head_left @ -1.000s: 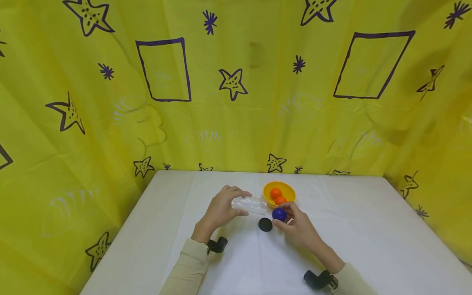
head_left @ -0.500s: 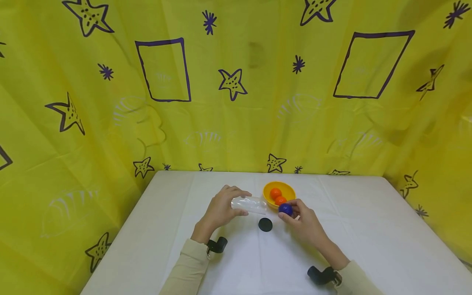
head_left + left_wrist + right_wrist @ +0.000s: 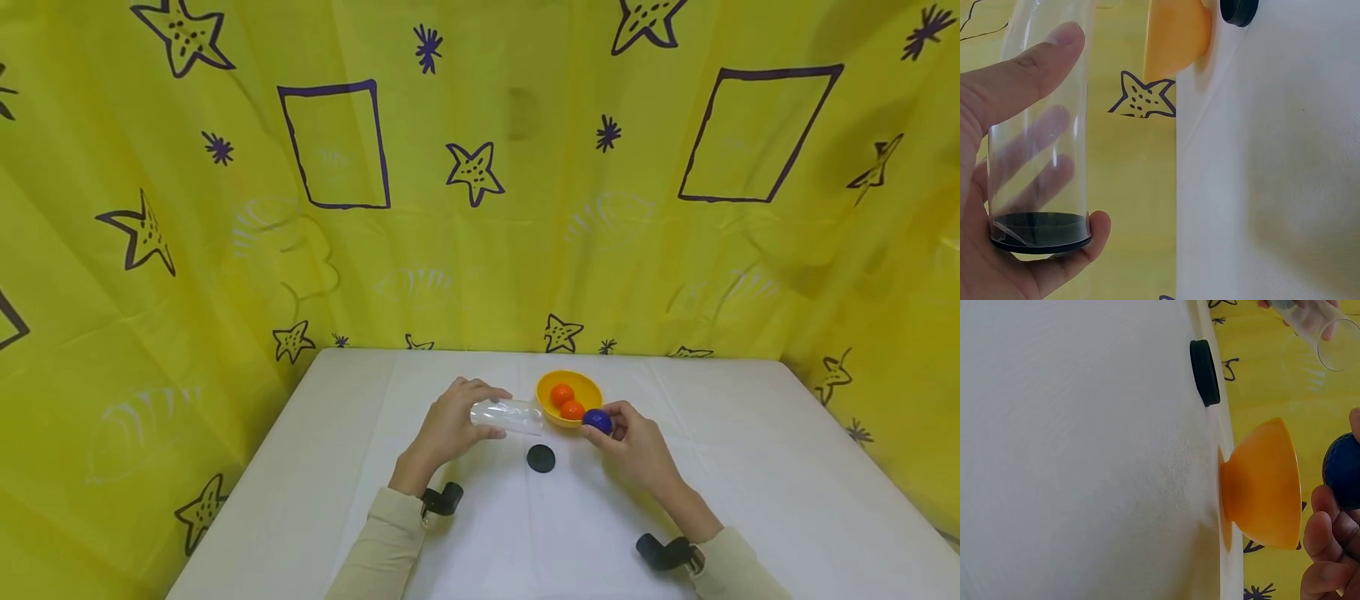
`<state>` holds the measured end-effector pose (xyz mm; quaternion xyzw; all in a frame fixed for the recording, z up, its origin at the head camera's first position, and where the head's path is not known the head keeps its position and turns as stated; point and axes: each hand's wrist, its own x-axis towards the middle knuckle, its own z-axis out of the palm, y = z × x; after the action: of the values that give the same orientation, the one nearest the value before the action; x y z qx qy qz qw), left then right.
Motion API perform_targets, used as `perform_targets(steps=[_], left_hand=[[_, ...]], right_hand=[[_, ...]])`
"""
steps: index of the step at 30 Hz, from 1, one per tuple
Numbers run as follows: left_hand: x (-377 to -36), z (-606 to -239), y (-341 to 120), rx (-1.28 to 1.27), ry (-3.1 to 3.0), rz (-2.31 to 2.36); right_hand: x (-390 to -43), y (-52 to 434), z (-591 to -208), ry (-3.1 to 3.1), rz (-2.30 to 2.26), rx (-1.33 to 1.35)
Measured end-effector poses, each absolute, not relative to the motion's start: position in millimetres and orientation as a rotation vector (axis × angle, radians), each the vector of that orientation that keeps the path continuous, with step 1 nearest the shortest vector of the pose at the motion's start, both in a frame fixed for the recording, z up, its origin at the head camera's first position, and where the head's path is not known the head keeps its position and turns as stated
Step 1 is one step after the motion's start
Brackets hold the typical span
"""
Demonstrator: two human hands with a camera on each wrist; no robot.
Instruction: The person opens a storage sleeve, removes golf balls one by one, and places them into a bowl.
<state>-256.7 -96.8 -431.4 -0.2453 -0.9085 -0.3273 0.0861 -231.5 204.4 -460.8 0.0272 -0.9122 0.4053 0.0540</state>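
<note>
My left hand (image 3: 448, 423) grips a clear plastic tube (image 3: 510, 415) lying sideways above the table, its open end toward the right. In the left wrist view the tube (image 3: 1041, 144) looks empty, with a black cap (image 3: 1041, 232) closing the end near the palm. My right hand (image 3: 637, 446) pinches a dark blue dimpled ball (image 3: 597, 422), like a golf ball, near the front right rim of the yellow bowl (image 3: 547, 385). Two orange balls (image 3: 562, 395) lie inside that bowl. The right wrist view shows the blue ball (image 3: 1344, 472) only partly.
A loose black cap (image 3: 541, 458) rests on the white table (image 3: 480, 533) in front of the bowl. A yellow patterned curtain (image 3: 480, 250) hangs behind the table and along both sides.
My right hand has carried the blue ball rightward, away from the tube's open end to the bowl's right side. The left hand and the tube have stayed in place.
</note>
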Motion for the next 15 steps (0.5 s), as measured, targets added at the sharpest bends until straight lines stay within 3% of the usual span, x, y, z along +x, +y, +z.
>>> perform_targets(steps=[15], left_hand=[[-255,-432,-98,-0.679,-2.721,-1.06]], right_hand=[[-244,218,-442,-2.7,1.112,0.171]])
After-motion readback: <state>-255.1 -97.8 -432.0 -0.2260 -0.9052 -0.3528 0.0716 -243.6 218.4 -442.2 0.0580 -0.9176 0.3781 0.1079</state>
